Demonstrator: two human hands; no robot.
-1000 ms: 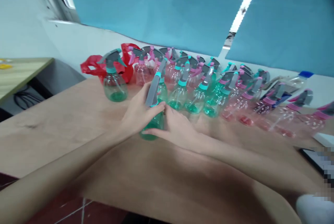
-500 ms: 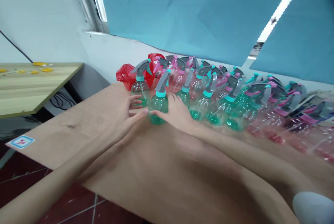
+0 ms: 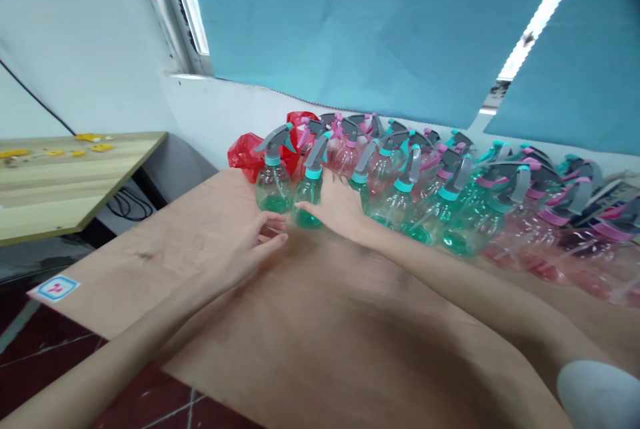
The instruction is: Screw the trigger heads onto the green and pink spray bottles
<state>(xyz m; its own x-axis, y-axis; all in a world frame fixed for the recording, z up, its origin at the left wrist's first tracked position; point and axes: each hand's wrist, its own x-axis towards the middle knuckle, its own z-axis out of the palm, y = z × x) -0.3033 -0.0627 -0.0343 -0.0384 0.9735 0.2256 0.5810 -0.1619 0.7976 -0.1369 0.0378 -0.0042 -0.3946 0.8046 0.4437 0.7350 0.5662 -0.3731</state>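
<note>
My right hand [image 3: 343, 206] is around the right side of a clear green spray bottle [image 3: 306, 197], its thumb across the front and its fingers at the far side. That bottle stands upright on the table and has a grey trigger head with a turquoise collar. My left hand [image 3: 260, 242] is empty, thumb and slightly bent fingers apart, low over the table. Just beyond its fingertips stands another green spray bottle [image 3: 274, 186]. Right of my right hand, several more green spray bottles [image 3: 395, 202] stand in a row.
Pink spray bottles [image 3: 345, 156] stand behind, and more at the right. A red plastic bag [image 3: 246, 157] lies at the back left against the wall. The brown tabletop [image 3: 200, 236] has a sticker [image 3: 57, 288] at its left corner. A second table [image 3: 75, 179] holds small yellow pieces.
My left hand has drawn back toward me, away from the bottles. The right hand stays at the same green bottle. The view has shifted slightly.
</note>
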